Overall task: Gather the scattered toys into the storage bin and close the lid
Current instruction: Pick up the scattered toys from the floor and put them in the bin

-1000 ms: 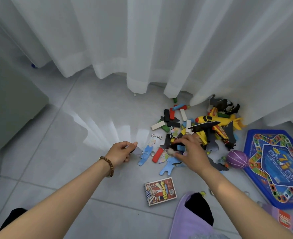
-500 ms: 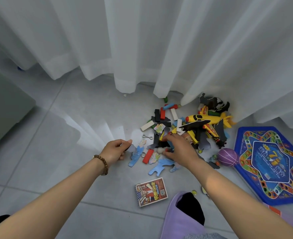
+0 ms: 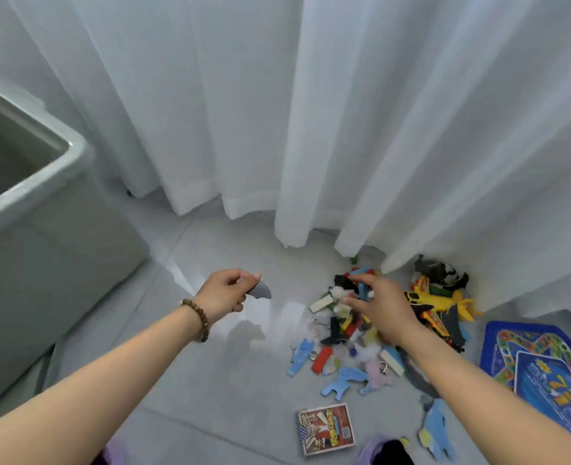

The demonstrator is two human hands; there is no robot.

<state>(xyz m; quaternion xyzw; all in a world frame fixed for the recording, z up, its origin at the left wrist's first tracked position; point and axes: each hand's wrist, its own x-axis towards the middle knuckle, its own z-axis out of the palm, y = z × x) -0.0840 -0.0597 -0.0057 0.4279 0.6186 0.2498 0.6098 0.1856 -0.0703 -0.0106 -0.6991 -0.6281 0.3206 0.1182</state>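
Head view: my left hand [image 3: 225, 293] pinches a flat grey piece [image 3: 261, 290] at centre frame, held ready for the storage bin [image 3: 72, 152], which stands open at the upper left, well apart. My right hand [image 3: 383, 312] clutches a bunch of small toys [image 3: 346, 290], blurred, possibly blocks and fluff, just above the toy pile [image 3: 338, 344] at lower right.

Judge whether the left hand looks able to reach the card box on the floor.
Probably yes: only bare floor lies between the left hand and the card box. But it pinches a grey flat piece, so grasping the box may be awkward.
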